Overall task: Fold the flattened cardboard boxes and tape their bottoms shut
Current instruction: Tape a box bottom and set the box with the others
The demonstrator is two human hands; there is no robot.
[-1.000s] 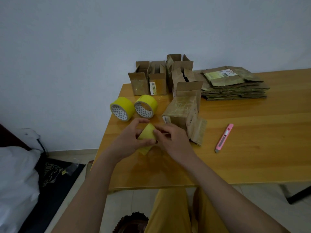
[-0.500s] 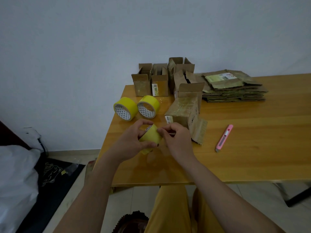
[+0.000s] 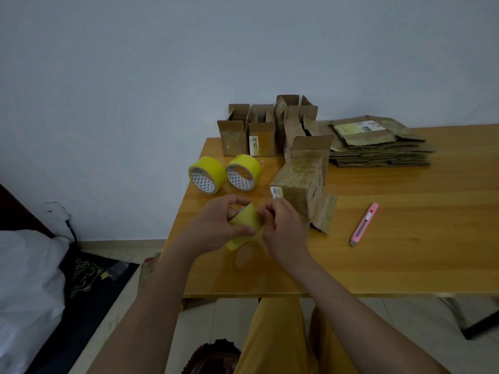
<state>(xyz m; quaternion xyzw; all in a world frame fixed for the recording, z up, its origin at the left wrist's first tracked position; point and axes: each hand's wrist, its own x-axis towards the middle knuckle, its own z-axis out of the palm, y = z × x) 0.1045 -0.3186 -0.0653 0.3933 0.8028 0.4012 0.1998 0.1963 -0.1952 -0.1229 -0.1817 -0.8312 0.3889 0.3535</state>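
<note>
- In the lower middle of the head view, my left hand (image 3: 216, 225) grips a yellow tape roll (image 3: 244, 221); my right hand (image 3: 280, 228) pinches at its edge
- I judge I'm freeing the tape end; next, pull a strip
- The folded box (image 3: 299, 182) lies just upper right of my hands, bottom untaped

Glossy wooden table (image 3: 405, 252), matt brown cardboard boxes (image 3: 299, 184), shiny yellow tape roll (image 3: 244, 220)

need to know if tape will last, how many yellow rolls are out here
3. One roll is held in the left hand while the right hand picks at it; two more sit side by side on the table behind.
</note>
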